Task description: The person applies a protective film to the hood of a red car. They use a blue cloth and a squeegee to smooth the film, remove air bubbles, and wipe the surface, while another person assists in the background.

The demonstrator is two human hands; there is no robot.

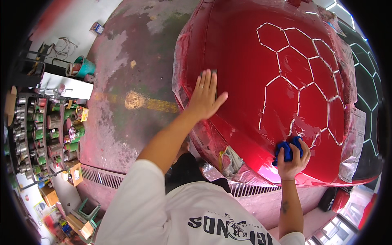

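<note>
A glossy red car body panel (241, 81) spreads out in front of me, with white hexagon light reflections across it. My left hand (206, 98) rests flat near the panel's left edge, fingers stretched and thumb apart. Beside its fingertips shows a sliver of something small and dark (214, 72), mostly covered; I cannot make out its kind. On the near right part of the panel, my right hand (294, 160) grips a bunched blue cloth (288, 150), its fingers curled over it. The cloth touches the red surface, and wet-looking smears show just beyond it.
Masking film (185, 53) and paper (354, 139) border the panel; dark glass (365, 98) lies at its right. Paint-can shelving (45, 130), a teal bucket (85, 67) and cardboard boxes (74, 173) stand left. A floor grate (102, 176) runs behind my legs across the stained floor (134, 61).
</note>
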